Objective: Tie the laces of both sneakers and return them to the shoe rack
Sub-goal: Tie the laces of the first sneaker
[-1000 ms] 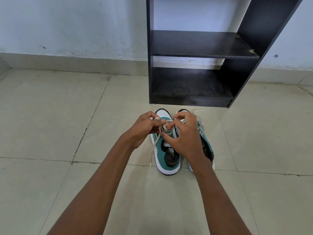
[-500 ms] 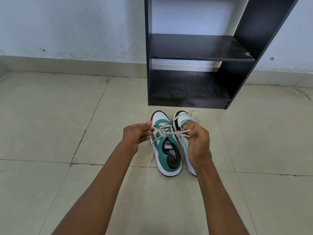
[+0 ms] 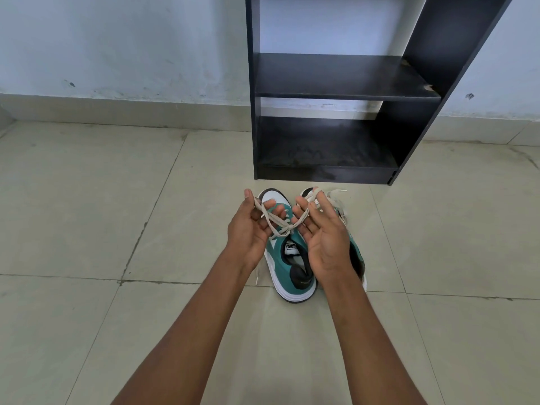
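Two teal-and-white sneakers stand side by side on the floor tiles, toes toward the rack. The left sneaker (image 3: 287,260) has cream laces (image 3: 282,226) knotted at its middle. My left hand (image 3: 251,229) is palm up with a lace loop draped over its fingers. My right hand (image 3: 323,238) is also palm up with the other loop over its fingers. The right sneaker (image 3: 355,249) is mostly hidden behind my right hand, and its loose laces (image 3: 336,197) lie over the toe. The black shoe rack (image 3: 344,92) stands just beyond the shoes.
The rack has a middle shelf (image 3: 344,78) and a dusty bottom shelf (image 3: 324,153), both bare. A pale wall (image 3: 122,45) with a skirting strip runs behind. Beige floor tiles (image 3: 87,214) spread to both sides.
My hands pulled the lace ends apart, then turned palm up with fingers spread, and the loops now hang over the fingers above the left sneaker.
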